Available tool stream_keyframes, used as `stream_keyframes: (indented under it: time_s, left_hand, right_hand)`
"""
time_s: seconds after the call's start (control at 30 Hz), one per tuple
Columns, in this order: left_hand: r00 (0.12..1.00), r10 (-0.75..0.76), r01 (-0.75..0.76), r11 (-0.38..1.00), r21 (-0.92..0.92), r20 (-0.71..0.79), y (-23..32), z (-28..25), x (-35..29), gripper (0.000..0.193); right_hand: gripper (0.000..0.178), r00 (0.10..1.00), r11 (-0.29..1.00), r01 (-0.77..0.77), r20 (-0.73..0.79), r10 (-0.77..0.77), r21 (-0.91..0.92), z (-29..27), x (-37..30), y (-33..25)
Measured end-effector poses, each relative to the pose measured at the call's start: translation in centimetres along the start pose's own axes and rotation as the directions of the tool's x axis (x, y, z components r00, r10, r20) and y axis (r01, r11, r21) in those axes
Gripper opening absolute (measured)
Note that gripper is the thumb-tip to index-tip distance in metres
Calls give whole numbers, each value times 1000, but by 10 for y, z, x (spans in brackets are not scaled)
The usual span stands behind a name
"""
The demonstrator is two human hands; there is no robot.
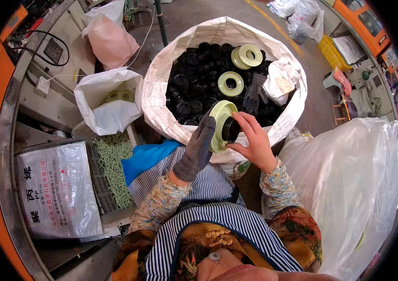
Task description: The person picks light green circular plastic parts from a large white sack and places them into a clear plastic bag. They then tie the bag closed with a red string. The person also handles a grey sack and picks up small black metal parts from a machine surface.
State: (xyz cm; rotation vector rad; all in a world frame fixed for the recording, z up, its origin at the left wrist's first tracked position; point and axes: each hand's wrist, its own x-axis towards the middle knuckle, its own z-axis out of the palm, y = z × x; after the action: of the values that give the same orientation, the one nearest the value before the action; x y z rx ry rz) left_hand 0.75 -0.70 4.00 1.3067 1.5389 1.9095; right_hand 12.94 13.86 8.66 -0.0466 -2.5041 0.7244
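Note:
My left hand (195,152), in a dark grey glove, holds a pale green round plastic lid (218,114) tilted on edge. Bare, my right hand (258,145) grips a black plastic cap (230,129) by its rim, thumb below and fingers above. That cap sits at the middle of the lid's face; how far in it goes is hidden. Just beyond both hands stands a big white woven sack (159,93) full of black caps (194,77). On the caps lie a green ring (222,85), a stacked pair of green rings (239,62), a dark glove (255,92) and a crumpled white bag (278,80).
A smaller white bag (110,114) with green rings inside stands left. Thin green plastic sticks (114,168) lie beside a printed sack (61,187). Large clear plastic bags (344,182) bulge at the right. A yellow crate (333,52) stands farther back, and a pink-filled bag (111,42) behind left.

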Motion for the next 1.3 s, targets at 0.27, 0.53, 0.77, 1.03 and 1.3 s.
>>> stream_keyframes:
  time_s: [0.27,0.53,0.77,1.03,1.3]
  left_hand:
    - [963,-266,249,938,-240,-42,25,8,10,54]
    - [946,-323,316,940,-132,-36,35,2,4,60]
    - [959,254,-283,829,482,127,17,-10,-2,60]
    - [975,-223,223,975,-18,9,24,6,-2,61]
    - [998,20,-40,931,362,58,27,-8,-4,55]
  right_hand:
    - [77,841,843,-533,151,519,70,11,-6,-9]
    - [73,983,974,-185,20,184,131,8,-3,-12]
    - [77,998,990,47,56,-40,-136,0,-2,-11]
    - [70,813,845,-527,236,532,-87,2,6,-13]
    - [68,997,998,6,83,0,-67,4,-8,-3]
